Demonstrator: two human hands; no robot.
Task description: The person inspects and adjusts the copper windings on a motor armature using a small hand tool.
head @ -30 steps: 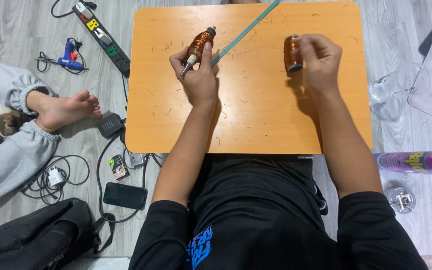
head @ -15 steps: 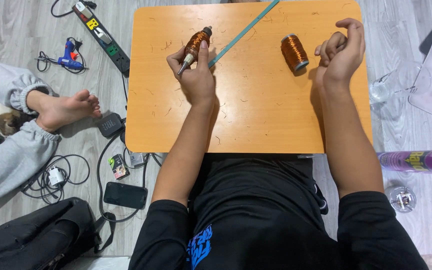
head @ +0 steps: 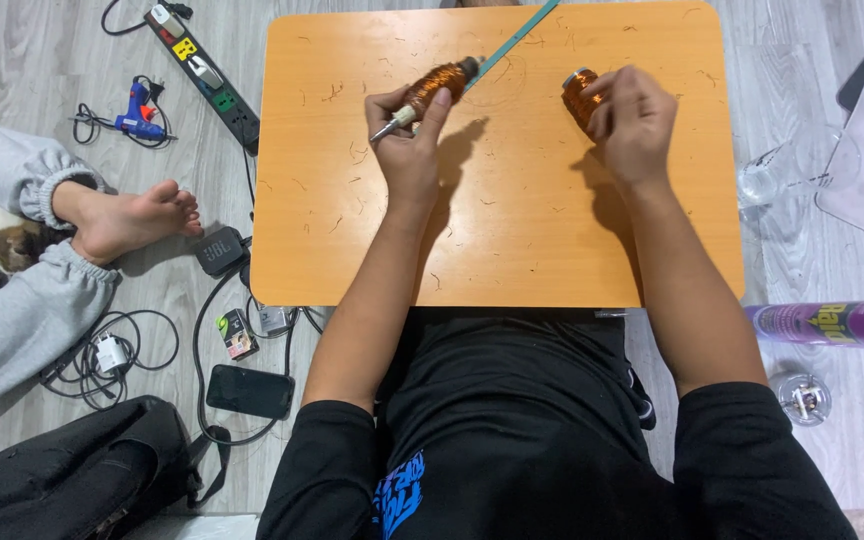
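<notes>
A rod wound with copper wire [head: 434, 84] is held in the left hand [head: 407, 150] above the far left part of the orange table [head: 492, 240]. The fingers are closed around the near end of the rod, with the thumb laid against the winding. Its long axis runs on a slant: the bare metal tip points down and to the left, toward the near left of the table, and the wound end points up and to the right, toward the far edge. A thin teal strip [head: 512, 42] is seen running on from the wound end along the same slant to the far edge of the table.

A copper wire spool [head: 579, 95] lies on the table to the right, well apart from the rod. It is covered on its right side by the curled fingers of the right hand [head: 634, 125]; whether it is firmly gripped cannot be told.
</notes>
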